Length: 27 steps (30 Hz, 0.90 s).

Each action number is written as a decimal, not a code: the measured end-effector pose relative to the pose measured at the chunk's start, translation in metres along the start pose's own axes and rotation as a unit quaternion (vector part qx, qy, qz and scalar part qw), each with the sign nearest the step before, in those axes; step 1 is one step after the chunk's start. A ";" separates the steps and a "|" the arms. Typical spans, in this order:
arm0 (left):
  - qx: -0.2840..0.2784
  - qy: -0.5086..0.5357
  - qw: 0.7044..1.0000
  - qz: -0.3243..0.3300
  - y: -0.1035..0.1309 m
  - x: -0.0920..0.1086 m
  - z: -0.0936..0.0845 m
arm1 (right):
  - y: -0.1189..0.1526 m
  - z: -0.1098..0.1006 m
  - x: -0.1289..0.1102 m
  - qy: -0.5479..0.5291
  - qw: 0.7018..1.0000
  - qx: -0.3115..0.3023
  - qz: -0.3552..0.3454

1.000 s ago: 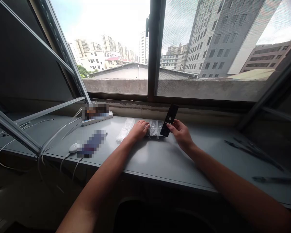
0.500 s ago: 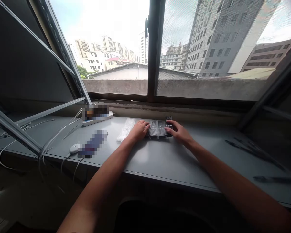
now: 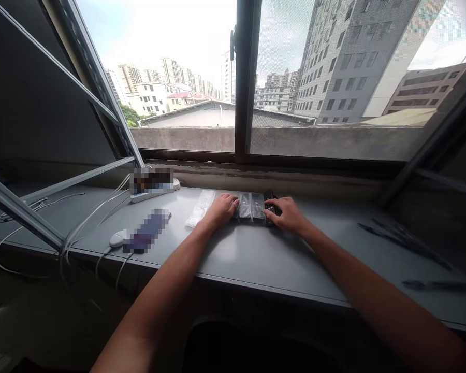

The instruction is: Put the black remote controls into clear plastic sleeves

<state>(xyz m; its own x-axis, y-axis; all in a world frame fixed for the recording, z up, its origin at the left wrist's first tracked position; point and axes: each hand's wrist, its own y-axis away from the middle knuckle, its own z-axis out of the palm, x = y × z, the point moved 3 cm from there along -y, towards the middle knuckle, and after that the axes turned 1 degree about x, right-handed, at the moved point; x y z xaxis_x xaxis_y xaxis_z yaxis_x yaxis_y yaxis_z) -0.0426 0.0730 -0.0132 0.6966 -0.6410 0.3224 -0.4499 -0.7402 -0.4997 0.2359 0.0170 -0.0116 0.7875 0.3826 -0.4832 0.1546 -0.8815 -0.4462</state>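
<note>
On the grey table, clear plastic-wrapped dark items (image 3: 251, 207) lie side by side between my hands. My left hand (image 3: 224, 208) rests at their left end, its fingers bent over an item that is mostly hidden. My right hand (image 3: 286, 212) grips a black remote control (image 3: 270, 196) at the right end, thumb on the near side and fingers at its right. The remote is slightly tilted, its buttons partly visible. Clear plastic bags (image 3: 200, 209) lie just left of my left hand.
A white power strip (image 3: 151, 196) stands at the back left. A blurred phone (image 3: 149, 230) and a white round charger (image 3: 118, 238) with cables lie nearer. Black pen-like objects (image 3: 437, 286) lie at the right. A metal frame (image 3: 101, 103) slants at the left.
My right hand has closed further around the remote, which has turned slightly and now shows less of its face. My left hand has hardly moved. The view has shifted slightly.
</note>
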 end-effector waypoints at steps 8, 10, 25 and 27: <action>0.003 -0.002 1.000 -0.004 0.000 -0.001 0.001 | -0.002 0.005 0.013 0.022 0.999 -0.032 0.008; 0.001 -0.004 1.000 -0.003 0.000 -0.002 0.001 | -0.003 0.004 0.014 0.020 0.999 -0.039 0.005; -0.001 -0.011 1.000 -0.003 0.000 -0.002 0.003 | -0.001 0.002 0.011 0.044 0.997 -0.065 0.022; -0.002 -0.011 1.000 -0.003 0.000 -0.002 0.003 | -0.002 0.002 0.012 0.049 0.997 -0.062 0.013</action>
<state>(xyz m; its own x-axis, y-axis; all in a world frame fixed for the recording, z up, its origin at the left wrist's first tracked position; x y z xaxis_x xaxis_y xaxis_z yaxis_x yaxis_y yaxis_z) -0.0426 0.0746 -0.0160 0.7122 -0.6312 0.3072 -0.4475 -0.7454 -0.4940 0.2435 0.0237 -0.0178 0.8452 0.3366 -0.4151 0.2022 -0.9204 -0.3346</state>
